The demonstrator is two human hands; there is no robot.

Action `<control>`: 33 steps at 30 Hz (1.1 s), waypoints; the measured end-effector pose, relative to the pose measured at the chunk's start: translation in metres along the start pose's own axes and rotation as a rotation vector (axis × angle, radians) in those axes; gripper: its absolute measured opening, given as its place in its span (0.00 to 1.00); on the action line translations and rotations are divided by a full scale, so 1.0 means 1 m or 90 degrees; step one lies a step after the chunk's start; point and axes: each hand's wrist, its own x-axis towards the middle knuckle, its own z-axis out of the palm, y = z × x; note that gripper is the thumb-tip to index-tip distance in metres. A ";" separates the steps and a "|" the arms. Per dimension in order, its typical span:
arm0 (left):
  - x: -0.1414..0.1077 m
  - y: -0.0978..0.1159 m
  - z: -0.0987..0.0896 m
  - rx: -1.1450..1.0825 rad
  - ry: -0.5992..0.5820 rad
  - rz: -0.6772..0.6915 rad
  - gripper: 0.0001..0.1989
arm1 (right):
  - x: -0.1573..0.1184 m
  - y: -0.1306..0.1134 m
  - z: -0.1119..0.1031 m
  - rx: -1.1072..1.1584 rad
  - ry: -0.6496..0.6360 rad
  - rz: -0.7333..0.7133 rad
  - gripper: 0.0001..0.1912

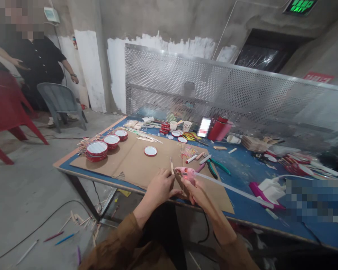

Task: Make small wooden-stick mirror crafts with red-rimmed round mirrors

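My right hand [193,187] is wrapped round a pink glue gun [185,171], and a long clear glue stick [233,188] runs out of its back to the right. Its nozzle points left, close to my left hand [162,184]. The fingers of my left hand are pressed together on a thin wooden stick [172,165] that stands up from them near the cardboard's front edge. Beyond my hands, a single red-rimmed white lid [150,151] lies on the cardboard sheet [135,165].
Stacked red lids [97,150] stand at the table's left. Green-handled pliers [220,166], markers and rubber bands lie right of centre. Red bottles [218,128] and a lit phone [204,127] stand behind. A purple power strip [253,187] is at right. A person [42,63] stands far left.
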 end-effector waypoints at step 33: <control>0.000 -0.002 0.002 -0.021 0.001 0.002 0.24 | -0.004 0.011 0.003 0.005 -0.037 0.082 0.25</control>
